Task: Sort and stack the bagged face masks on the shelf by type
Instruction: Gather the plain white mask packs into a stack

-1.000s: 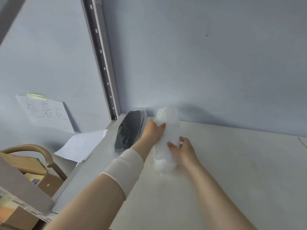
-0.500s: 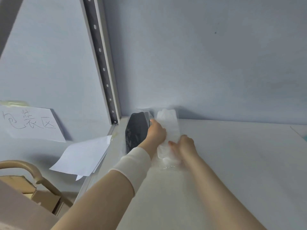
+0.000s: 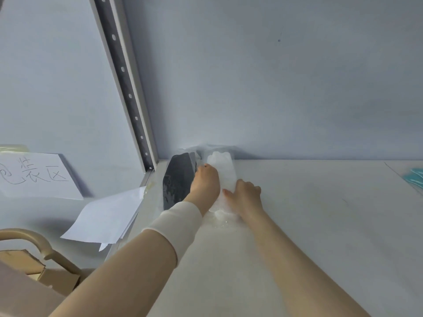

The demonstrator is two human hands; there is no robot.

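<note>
Both hands are on the stack of white bagged masks (image 3: 222, 170), which lies flat on the shelf (image 3: 309, 213) with its far end against the back wall. The left hand (image 3: 204, 186) lies along the stack's left edge, in the gap between it and the black bagged masks (image 3: 177, 179). Its fingers reach forward and touch the plastic, straight as far as the view shows. The right hand (image 3: 246, 197) holds the stack's near right side, with the thumb on top and the fingers curled against the edge.

A second ago the white stack was tilted up off the shelf and the left fingers lay over its top. Now it is down and squared to the wall, and the left hand has slid to its side. Since half a second ago the hands have barely shifted.

The black masks lie just left of the left hand, beside the perforated shelf upright (image 3: 128, 88). A white sleeve cuff (image 3: 176, 223) covers the left wrist. Far to the right of the right hand, teal masks (image 3: 414, 179) now show at the frame's edge. Beyond the shelf, left of the left arm, are loose paper sheets (image 3: 107, 218) and a handwritten paper sign (image 3: 34, 175).
</note>
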